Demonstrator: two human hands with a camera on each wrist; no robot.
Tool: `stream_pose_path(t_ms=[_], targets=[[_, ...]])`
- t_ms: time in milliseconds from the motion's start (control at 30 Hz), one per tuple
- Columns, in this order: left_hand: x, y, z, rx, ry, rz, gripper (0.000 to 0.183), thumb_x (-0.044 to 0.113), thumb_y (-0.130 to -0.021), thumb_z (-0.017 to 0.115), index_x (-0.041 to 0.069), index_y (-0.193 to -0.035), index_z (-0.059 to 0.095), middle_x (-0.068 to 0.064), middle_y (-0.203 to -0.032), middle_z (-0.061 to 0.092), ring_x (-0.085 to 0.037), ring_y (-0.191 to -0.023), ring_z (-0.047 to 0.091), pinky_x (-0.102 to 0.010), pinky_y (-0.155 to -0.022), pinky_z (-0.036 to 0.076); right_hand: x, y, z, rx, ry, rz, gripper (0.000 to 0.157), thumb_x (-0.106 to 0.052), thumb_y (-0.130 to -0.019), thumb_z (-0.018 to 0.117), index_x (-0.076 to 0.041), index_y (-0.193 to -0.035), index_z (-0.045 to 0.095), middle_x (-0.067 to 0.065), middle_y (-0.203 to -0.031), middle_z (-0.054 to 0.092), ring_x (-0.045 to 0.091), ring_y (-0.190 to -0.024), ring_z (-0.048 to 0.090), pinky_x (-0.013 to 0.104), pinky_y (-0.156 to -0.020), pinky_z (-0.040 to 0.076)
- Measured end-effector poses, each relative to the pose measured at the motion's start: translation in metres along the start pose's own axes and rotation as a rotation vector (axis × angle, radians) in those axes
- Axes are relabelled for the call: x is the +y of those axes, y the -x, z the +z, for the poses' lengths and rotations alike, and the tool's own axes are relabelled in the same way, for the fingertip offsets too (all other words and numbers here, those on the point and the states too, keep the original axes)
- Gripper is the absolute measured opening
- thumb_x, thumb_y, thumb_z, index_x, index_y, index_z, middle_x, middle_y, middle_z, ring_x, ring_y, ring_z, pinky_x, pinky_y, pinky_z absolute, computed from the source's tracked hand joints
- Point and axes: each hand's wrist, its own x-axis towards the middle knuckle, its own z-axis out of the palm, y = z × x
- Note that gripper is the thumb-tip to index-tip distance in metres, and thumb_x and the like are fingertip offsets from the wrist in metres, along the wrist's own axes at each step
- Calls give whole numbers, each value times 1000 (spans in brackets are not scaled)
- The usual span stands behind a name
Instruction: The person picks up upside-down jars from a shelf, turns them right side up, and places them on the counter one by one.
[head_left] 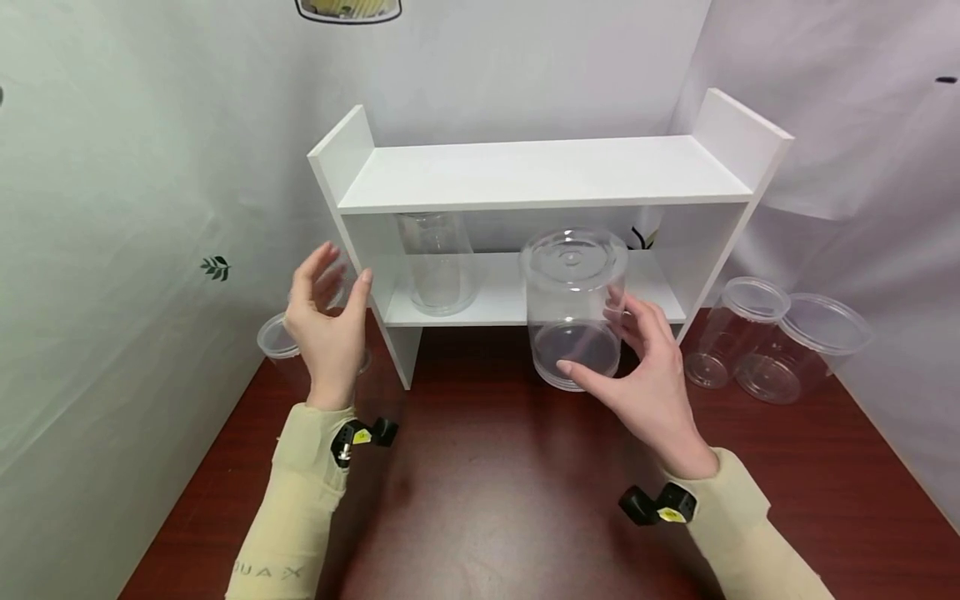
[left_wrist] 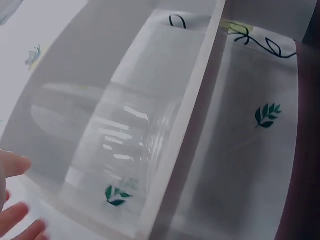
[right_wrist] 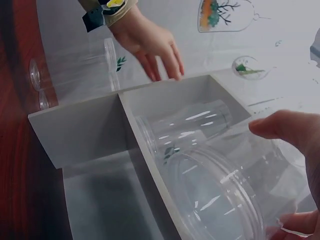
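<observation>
My right hand (head_left: 652,392) holds a wide clear plastic jar (head_left: 573,304) by its right side, thumb across the lower front and fingers round the far side. The jar stands upright in front of the middle shelf, overlapping its edge in the head view. In the right wrist view, a thick ridged ring (right_wrist: 240,195) shows at one end of this jar. My left hand (head_left: 326,333) is raised beside the left side panel, fingers spread and holding nothing. A taller, narrower clear jar (head_left: 438,267) stands on the left part of the middle shelf.
A white two-tier shelf unit (head_left: 547,175) stands on the dark red-brown table (head_left: 472,483). At its right are a narrow clear jar (head_left: 753,302) and a wider one (head_left: 828,325). Another clear jar (head_left: 277,337) is partly hidden behind my left hand. Pale cloth (head_left: 150,208) hangs around.
</observation>
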Motion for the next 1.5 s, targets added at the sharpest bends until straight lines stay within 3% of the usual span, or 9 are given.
stream_pose_path(t_ms=[200, 400, 567, 667, 733, 867, 1000, 1200, 1500], targets=[[22, 11, 2, 39, 29, 164, 50, -6, -83, 78, -14, -128, 58, -23, -129, 61, -24, -122, 56, -41, -111, 39, 0, 5, -3, -32, 27, -39, 92, -9, -62, 99, -12, -143, 55, 5, -131, 53, 18, -120, 56, 25, -105, 44], [42, 25, 7, -80, 119, 300, 53, -7, -75, 80, -19, -122, 59, -34, -122, 60, -36, -119, 57, -44, -106, 43, 2, 7, -2, -80, 95, -63, 97, -16, -59, 101, -17, -145, 55, 1, -127, 54, 14, -114, 56, 19, -99, 43], [49, 35, 8, -269, 111, 432, 59, 17, -80, 86, -16, -122, 61, -29, -123, 63, -38, -120, 58, -47, -106, 43, 6, 8, -2, -124, 121, -99, 98, -18, -59, 101, -19, -146, 56, -3, -130, 57, 13, -116, 56, 20, -97, 43], [44, 41, 8, -414, 100, 492, 70, 36, -83, 86, -12, -126, 61, -23, -129, 62, -37, -123, 56, -47, -107, 42, 9, 8, -1, -156, 139, -106, 97, -21, -60, 100, -17, -146, 56, -3, -128, 60, 14, -115, 57, 20, -95, 43], [38, 45, 9, -528, 72, 522, 77, 42, -79, 89, -7, -131, 60, -19, -135, 61, -36, -127, 54, -48, -110, 38, 10, 9, 0, -180, 153, -105, 95, -24, -60, 101, -15, -144, 57, -4, -127, 63, 14, -115, 59, 20, -92, 44], [24, 54, 10, -766, -92, 583, 97, 47, -66, 95, 4, -143, 56, -11, -147, 53, -31, -137, 46, -51, -118, 27, 11, 10, 2, -229, 187, -109, 91, -31, -60, 101, -15, -140, 60, -5, -125, 65, 13, -111, 60, 24, -89, 46], [16, 63, 15, -900, -278, 663, 115, 52, -58, 98, 9, -152, 47, -8, -154, 46, -28, -143, 39, -51, -120, 24, 10, 10, 5, -274, 232, -124, 87, -37, -60, 100, -13, -135, 61, -6, -125, 64, 13, -108, 60, 31, -88, 48], [8, 71, 20, -953, -397, 730, 122, 46, -54, 100, 7, -154, 41, -9, -152, 48, -26, -144, 38, -44, -122, 19, 7, 12, 10, -323, 254, -136, 85, -41, -60, 99, -14, -132, 61, -8, -124, 63, 12, -106, 60, 34, -87, 49], [1, 80, 19, -910, -444, 746, 107, 36, -66, 96, 1, -151, 44, -14, -142, 53, -28, -133, 48, -41, -121, 23, 1, 11, 12, -337, 253, -169, 84, -41, -59, 99, -14, -129, 63, -7, -121, 65, 11, -103, 61, 31, -86, 50]])
